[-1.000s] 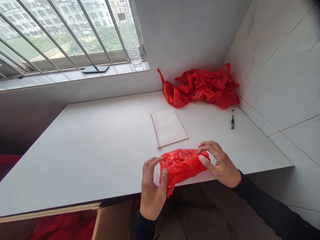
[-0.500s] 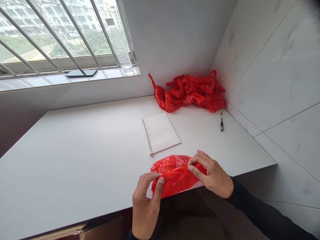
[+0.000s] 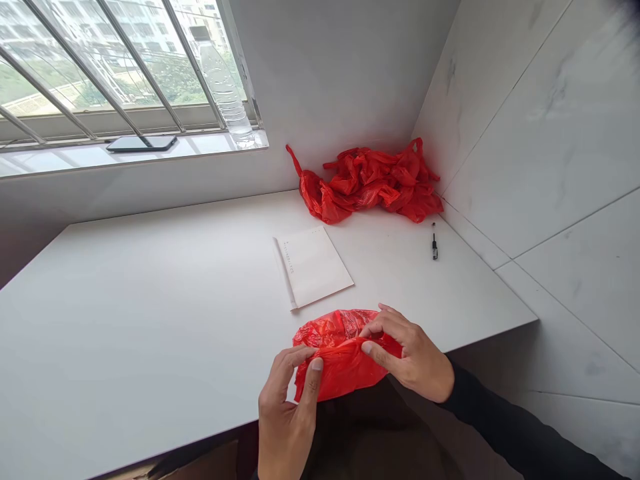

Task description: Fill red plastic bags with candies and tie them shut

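Two bare hands gathering a thin red plastic bag (image 3: pixel 343 375) over the near edge of a white, smooth-topped table (image 3: pixel 175 320). Clock directions are taken from this bag, twelve o'clock pointing away from the person. The bag forms a wide, crumpled bundle with a folded band along its upper side; whether its underside touches the table cannot be told. The left hand (image 3: pixel 289 410), at 8 o'clock, pinches the left part of the band between thumb and fingertips. The right hand (image 3: pixel 419 357), at 3 o'clock, pinches the band farther right between thumb and forefinger, its wrist in a long black sleeve (image 3: pixel 515 420). Between 11 and 12 o'clock, just beyond the bag, a flat white rectangular paper pad (image 3: pixel 323 268) lies aslant, small dark writing along its left side. Between 1 and 2 o'clock lies a slim black-and-clear pen (image 3: pixel 435 248). At 12 o'clock, against the wall, sits a heap of crumpled red plastic bags (image 3: pixel 370 183). At 11 o'clock a clear, ribbed plastic bottle (image 3: pixel 227 100) stands on the sill of a metal-barred window (image 3: pixel 125 73); at 10 o'clock a dark, flat phone (image 3: pixel 143 144) rests there.
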### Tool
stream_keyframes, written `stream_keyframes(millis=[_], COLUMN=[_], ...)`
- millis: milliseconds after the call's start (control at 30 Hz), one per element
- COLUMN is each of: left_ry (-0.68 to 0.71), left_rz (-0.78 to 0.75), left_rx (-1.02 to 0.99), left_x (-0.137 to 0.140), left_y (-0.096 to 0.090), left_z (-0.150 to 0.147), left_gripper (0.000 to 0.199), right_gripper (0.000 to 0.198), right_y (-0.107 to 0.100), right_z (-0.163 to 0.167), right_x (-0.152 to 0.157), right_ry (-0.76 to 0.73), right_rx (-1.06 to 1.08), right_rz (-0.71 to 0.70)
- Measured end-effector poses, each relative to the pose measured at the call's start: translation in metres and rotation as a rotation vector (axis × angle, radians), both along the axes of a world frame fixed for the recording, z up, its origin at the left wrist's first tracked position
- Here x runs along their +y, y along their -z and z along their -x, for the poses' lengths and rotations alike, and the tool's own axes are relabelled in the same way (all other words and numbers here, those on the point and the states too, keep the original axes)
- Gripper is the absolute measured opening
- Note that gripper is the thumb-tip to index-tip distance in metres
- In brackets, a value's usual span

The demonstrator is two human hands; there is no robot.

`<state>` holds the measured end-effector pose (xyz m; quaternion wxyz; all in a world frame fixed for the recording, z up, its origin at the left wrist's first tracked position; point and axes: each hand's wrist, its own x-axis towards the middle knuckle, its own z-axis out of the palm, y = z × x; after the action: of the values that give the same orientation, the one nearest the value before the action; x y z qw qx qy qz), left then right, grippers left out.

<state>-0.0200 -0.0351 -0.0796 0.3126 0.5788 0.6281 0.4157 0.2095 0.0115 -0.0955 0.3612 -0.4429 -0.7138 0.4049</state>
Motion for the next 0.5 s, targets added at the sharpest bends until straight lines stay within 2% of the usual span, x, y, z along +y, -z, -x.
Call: stream_keyframes(millis=[167,333,400,500], left_ry=[0.0,0.118,0.116,0.01], left_rz=[-0.004,-0.104,-0.115,-0.062], left_rx=[0.021,0.131,0.123,0.048], left_x=[0.0003,0.0008,0.0007,-0.0007], left_y=[-0.0012,0.0005,0.0012,-0.0001], left_z=[-0.0004,-0.004,-0.004,-0.0015], left_gripper=[0.014,0.033,0.024,0.011], right_gripper=[0.004,0.003,0.003,0.004], right_y=[-0.0001,-0.0009,-0.0015,-0.0012], right_z=[0.0,0.0001,-0.0001,-0.0007], right_x=[-0.0016,-0.0032,-0.0035,-0.0039], right_ry=[0.025,0.042,0.038,0.044], right_rx=[0.016,0.024,0.029,0.032], right_rz=[0.037,0.045,0.05,0.049])
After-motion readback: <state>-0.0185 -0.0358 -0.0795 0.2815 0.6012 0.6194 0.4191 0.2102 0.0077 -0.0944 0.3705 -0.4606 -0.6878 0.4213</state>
